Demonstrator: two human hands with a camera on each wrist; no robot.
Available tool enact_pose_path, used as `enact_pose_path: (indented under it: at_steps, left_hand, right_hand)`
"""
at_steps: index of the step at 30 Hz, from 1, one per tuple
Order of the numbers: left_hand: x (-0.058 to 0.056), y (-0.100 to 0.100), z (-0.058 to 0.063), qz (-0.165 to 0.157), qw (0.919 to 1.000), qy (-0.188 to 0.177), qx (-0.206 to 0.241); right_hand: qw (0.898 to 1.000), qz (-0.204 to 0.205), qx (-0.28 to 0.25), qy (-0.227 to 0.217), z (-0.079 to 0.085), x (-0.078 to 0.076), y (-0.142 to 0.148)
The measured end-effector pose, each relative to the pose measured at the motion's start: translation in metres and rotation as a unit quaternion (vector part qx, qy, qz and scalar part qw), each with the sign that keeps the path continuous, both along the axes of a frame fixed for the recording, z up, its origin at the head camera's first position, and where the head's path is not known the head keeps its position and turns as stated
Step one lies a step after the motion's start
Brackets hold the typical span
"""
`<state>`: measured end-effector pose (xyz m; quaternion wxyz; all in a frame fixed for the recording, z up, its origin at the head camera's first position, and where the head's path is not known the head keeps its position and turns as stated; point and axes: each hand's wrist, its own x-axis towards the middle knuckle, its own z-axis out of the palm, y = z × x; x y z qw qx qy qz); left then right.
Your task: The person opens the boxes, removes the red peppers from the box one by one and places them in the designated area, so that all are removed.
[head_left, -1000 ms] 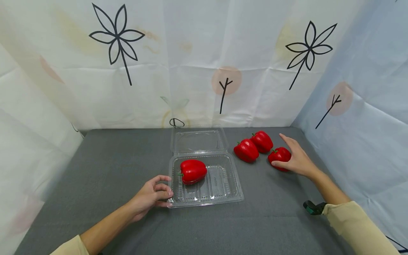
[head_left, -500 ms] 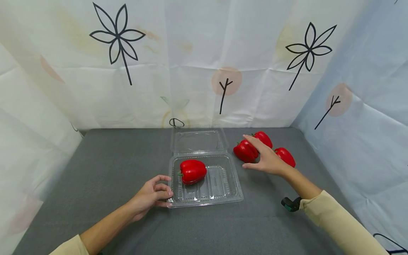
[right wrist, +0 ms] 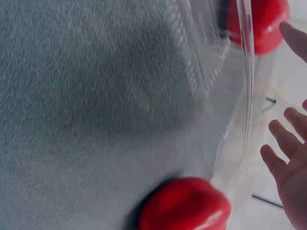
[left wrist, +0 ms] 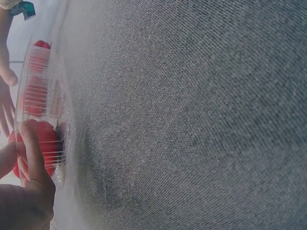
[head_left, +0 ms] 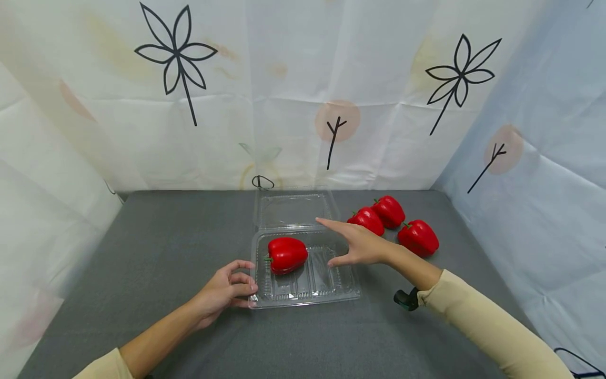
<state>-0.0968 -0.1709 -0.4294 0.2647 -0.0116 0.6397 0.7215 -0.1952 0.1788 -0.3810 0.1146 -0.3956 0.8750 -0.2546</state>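
A clear plastic clamshell container [head_left: 326,298] lies with its lid [head_left: 295,208] laid back. One red bell pepper [head_left: 286,255] sits in the left part of its base, stem pointing left. My left hand [head_left: 232,287] pinches the container's left rim between thumb and fingers; the left wrist view shows the thumb and a finger [left wrist: 32,153] at that wall. Above the container's right side hovers my right hand [head_left: 362,245], thumb and fingers spread, holding nothing. The right wrist view shows its fingers [right wrist: 285,139] apart from the pepper.
To the right of the container lie three more red bell peppers: one [head_left: 371,221] partly hidden by my right hand, one [head_left: 389,210] behind it, and one [head_left: 418,238] farther right. Grey cloth [head_left: 180,237] covers the table, and a patterned white curtain [head_left: 293,95] hangs behind.
My right hand has moved left from the rightmost pepper, past the others, to above the container. That pepper has shifted slightly. The left hand has stayed on the container's rim.
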Motion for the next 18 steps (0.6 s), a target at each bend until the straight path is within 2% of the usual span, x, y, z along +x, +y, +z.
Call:
enact_pose_path:
  at_steps: [4,8,18]
  left_hand:
    - [-0.001,0.001,0.001,0.003,1.0,-0.004,-0.005]
    - [-0.001,0.002,0.001,0.005,1.0,-0.004,-0.005]
    - [-0.001,0.004,0.001,0.012,0.9998,-0.008,-0.012]
  right_hand:
    - [0.999,0.032,0.019,0.002,-0.001,0.002,-0.011]
    - [0.998,0.054,0.028,-0.014,-0.002,0.004,-0.021]
    - [0.996,0.077,0.042,-0.022,-0.005,0.005,-0.045]
